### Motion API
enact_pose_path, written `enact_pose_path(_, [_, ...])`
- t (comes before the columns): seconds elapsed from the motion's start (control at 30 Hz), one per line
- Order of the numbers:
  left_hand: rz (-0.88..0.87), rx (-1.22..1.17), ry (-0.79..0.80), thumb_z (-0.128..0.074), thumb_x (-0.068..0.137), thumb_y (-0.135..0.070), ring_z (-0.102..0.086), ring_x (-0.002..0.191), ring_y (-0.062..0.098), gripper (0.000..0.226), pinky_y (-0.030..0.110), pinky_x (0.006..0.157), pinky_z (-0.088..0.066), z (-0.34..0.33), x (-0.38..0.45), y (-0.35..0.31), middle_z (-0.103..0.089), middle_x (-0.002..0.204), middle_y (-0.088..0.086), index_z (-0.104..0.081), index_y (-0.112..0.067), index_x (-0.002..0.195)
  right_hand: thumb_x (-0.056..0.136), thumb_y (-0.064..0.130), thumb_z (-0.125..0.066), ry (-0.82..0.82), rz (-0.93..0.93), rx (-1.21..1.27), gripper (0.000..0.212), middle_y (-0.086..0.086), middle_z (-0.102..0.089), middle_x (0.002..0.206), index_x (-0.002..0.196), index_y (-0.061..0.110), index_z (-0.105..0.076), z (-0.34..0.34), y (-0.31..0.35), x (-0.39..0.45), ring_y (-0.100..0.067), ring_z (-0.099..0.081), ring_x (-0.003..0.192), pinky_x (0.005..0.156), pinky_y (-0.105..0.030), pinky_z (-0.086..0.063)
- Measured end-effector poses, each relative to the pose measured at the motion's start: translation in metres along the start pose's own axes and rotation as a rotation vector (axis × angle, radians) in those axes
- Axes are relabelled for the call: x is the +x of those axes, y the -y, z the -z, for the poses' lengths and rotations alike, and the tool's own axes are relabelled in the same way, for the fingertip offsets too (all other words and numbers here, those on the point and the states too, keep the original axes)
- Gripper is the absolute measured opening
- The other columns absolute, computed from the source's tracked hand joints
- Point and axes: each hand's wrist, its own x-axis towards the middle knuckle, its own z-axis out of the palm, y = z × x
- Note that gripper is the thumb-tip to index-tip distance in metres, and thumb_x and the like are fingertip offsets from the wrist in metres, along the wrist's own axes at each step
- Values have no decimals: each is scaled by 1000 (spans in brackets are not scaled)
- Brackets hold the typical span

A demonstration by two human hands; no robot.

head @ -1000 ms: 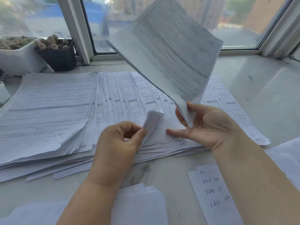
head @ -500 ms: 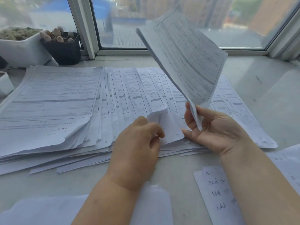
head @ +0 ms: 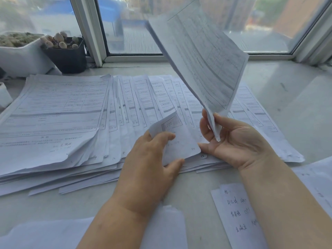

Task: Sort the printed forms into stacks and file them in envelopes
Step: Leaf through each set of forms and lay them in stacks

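Holding a raised sheet (head: 203, 56) by its lower corner, the right hand (head: 231, 141) is turned palm up, the corner caught between thumb and curled fingers while the index finger stretches left to touch the forms below. The sheet stands tilted up in front of the window (head: 179, 24), printed side toward the viewer.

The left hand (head: 150, 164) rests back up on the near edge of the fanned forms (head: 136, 105). Its index finger and thumb pinch the lower corner of one form (head: 177, 141), which curls up off the spread; the other fingers are bent beneath.

The forms lie overlapped across the table (head: 296, 108), with a thicker stack (head: 52, 115) at the left, its near corners curled. A handwritten note (head: 233, 212) lies near the right forearm, and further blank sheets (head: 45, 234) lie along the near edge.

Two plant pots stand at the window frame: a black one (head: 66, 54) and a white one (head: 21, 54) just left of it.
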Motion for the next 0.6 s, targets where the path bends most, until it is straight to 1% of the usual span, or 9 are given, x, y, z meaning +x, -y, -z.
enact_pose_path(0.1, [-8,6,0,-73,72,-44,-39,108,0,57,7,76,-22,0,1,2,-38,108,-21,-52,-38,125,84,4,-56,-30,1,-21,26,-5,-72,82,107,11,-64,-4,0,0,-19,-71,67,68,-58,-55])
enact_pose_path(0.17, [-13,1,-9,-72,74,-40,-39,99,-2,52,8,77,-24,0,0,2,-40,110,-21,-54,-37,123,89,3,-53,-38,6,-23,22,-6,-73,82,106,10,-65,-7,-2,-1,-20,-72,66,62,-59,-55])
enact_pose_path(0.23, [1,-24,-36,-69,78,-28,-47,89,4,42,13,76,-31,2,-1,1,-48,110,-17,-57,-35,118,91,3,-52,-56,26,-43,19,-6,-74,83,99,11,-67,-10,-4,-2,-21,-73,69,63,-63,-54])
enact_pose_path(0.3, [11,-56,-98,-64,81,-12,-52,93,11,45,15,76,-32,3,-1,0,-50,111,-16,-57,-34,120,93,4,-52,-100,51,-97,20,-1,-75,87,95,17,-68,-13,-7,-2,-21,-73,82,72,-65,-51])
enact_pose_path(0.33, [5,-57,-114,-61,80,-4,-49,103,12,60,14,79,-30,3,-1,0,-47,114,-18,-50,-37,129,94,5,-53,-123,62,-118,21,2,-75,87,95,20,-68,-14,-8,-3,-21,-71,89,76,-64,-50])
enact_pose_path(0.4, [-9,-54,-125,-58,75,8,-38,110,8,98,16,96,-25,4,-3,-2,-40,114,-24,-17,-50,142,95,7,-52,-145,66,-129,21,4,-75,85,96,22,-68,-16,-10,-4,-20,-70,93,77,-62,-49])
enact_pose_path(0.47, [43,-50,-186,-56,70,14,-36,104,9,114,36,113,-23,6,-4,0,-39,104,-20,4,-49,144,95,9,-52,-142,58,-106,20,-1,-76,89,101,20,-67,-17,-8,-7,-22,-72,87,71,-60,-53])
enact_pose_path(0.53, [193,-66,-236,-55,80,6,-42,110,19,100,45,110,-28,8,-5,4,-46,106,-6,2,-38,150,95,9,-52,-182,97,-87,17,-4,-76,89,102,16,-66,-19,2,-12,-21,-73,81,64,-54,-57])
enact_pose_path(0.6, [290,-114,-349,-46,94,-10,-51,109,32,54,41,92,-40,10,-4,7,-59,106,5,-32,-18,145,96,5,-51,-264,188,-121,13,-7,-74,80,97,11,-63,-21,23,-21,-19,-72,66,54,-40,-60])
